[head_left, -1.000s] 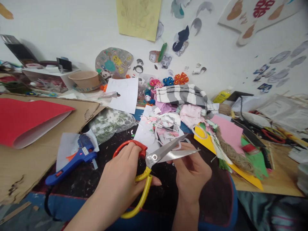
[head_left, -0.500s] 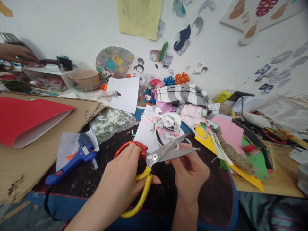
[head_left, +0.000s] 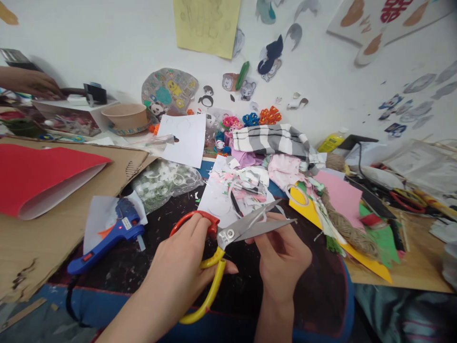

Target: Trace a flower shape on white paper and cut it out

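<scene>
My left hand [head_left: 185, 252] is closed round the red and yellow handles of large scissors [head_left: 230, 234], whose blades are spread and point right. Behind the blades, my right hand [head_left: 283, 255] has its fingers curled together. A thin white strip shows between the blades near its fingertips; most of what that hand pinches is hidden. Just beyond the blades, paper scraps [head_left: 246, 183] are heaped on a white sheet [head_left: 209, 202]. To the left, a blue glue gun [head_left: 110, 243] lies on white paper over the dark table mat [head_left: 153, 271].
Cardboard [head_left: 53, 238] with red paper [head_left: 46, 176] covers the left. A bag of green and white bits [head_left: 166, 183] lies behind my left hand. Twine [head_left: 350, 231] and yellow paper [head_left: 307, 209] lie right. Another person's hand [head_left: 41, 85] is at the far left.
The other person's hand at the far left has shifted slightly right. My hands and the scissors look almost unmoved.
</scene>
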`<control>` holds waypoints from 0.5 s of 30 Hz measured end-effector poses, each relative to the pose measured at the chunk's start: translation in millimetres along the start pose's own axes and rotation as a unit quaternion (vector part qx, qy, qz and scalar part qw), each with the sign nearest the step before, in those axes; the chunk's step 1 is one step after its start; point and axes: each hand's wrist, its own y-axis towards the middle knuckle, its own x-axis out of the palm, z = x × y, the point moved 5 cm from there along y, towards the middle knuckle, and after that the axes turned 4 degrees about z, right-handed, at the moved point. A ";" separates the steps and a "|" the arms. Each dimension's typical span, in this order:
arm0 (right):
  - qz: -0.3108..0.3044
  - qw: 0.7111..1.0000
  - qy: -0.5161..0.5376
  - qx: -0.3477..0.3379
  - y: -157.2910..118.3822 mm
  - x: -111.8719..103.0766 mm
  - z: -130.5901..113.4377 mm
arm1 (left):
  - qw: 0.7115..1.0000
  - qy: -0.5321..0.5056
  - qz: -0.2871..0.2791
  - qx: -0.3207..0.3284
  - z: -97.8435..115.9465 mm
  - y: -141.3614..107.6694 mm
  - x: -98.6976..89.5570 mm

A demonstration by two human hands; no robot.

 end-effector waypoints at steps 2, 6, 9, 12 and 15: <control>0.001 1.000 -0.003 -0.004 -0.3 -0.3 -0.7 | 1.000 0.000 -0.001 0.001 -0.3 -0.9 0.6; 0.009 1.000 -0.024 -0.015 -0.7 -1.2 -1.9 | 1.000 0.000 0.006 0.010 0.0 -1.5 0.2; 0.013 0.999 -0.038 -0.021 -0.8 -1.6 -2.1 | 1.000 0.005 0.004 0.013 1.2 -1.1 -0.4; 0.015 0.999 -0.041 -0.018 -0.8 -2.3 -0.6 | 1.000 0.010 -0.001 0.013 2.7 -1.1 -1.2; 0.020 0.999 -0.044 -0.022 -0.9 -3.2 0.0 | 1.000 0.014 -0.005 0.008 2.9 -1.5 -1.7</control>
